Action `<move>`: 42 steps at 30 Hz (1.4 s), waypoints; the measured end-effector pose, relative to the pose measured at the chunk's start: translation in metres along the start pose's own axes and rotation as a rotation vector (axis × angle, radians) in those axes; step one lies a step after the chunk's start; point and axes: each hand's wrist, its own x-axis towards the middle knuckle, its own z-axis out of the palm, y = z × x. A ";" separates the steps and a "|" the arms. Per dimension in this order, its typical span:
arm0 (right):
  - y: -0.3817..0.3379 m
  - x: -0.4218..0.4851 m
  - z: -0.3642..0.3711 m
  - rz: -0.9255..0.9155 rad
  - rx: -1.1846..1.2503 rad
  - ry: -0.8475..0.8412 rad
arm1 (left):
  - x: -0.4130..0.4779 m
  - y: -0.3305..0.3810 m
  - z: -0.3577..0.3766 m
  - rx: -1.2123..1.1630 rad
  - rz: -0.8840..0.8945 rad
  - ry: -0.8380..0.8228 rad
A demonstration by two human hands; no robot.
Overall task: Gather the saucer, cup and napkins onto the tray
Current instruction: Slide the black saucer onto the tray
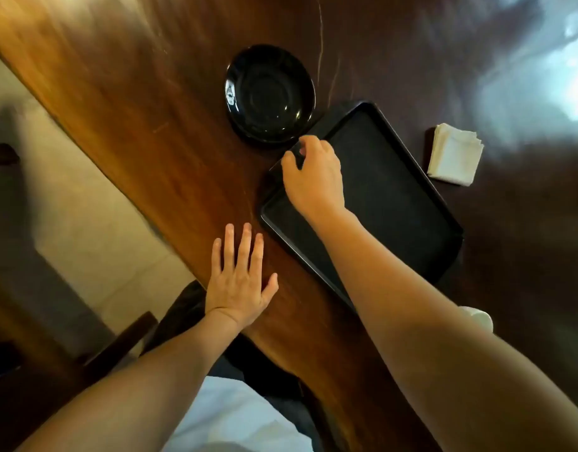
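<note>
A glossy black saucer lies on the wooden table, just beyond the far left corner of a black rectangular tray. The tray holds nothing. My right hand curls over the tray's left rim near that corner, fingers closed on the edge. My left hand rests flat on the table left of the tray, fingers spread, holding nothing. A stack of white napkins sits on the table right of the tray. A white cup peeks out behind my right forearm, mostly hidden.
The table's near edge runs diagonally from upper left to lower right. Below it are a tiled floor and a dark wooden chair. Bright window glare reflects on the table at upper right.
</note>
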 end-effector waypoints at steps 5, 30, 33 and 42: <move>-0.017 0.055 -0.005 0.037 -0.066 0.030 | 0.001 -0.001 0.004 -0.005 0.007 0.045; -0.014 0.092 0.003 0.504 0.540 -0.170 | 0.002 -0.001 0.011 0.033 -0.002 0.038; -0.012 0.078 0.001 0.549 0.658 -0.183 | 0.000 0.000 0.010 0.038 -0.002 0.034; 0.021 0.025 -0.020 0.633 0.964 -0.148 | -0.001 0.003 0.008 0.051 -0.020 0.020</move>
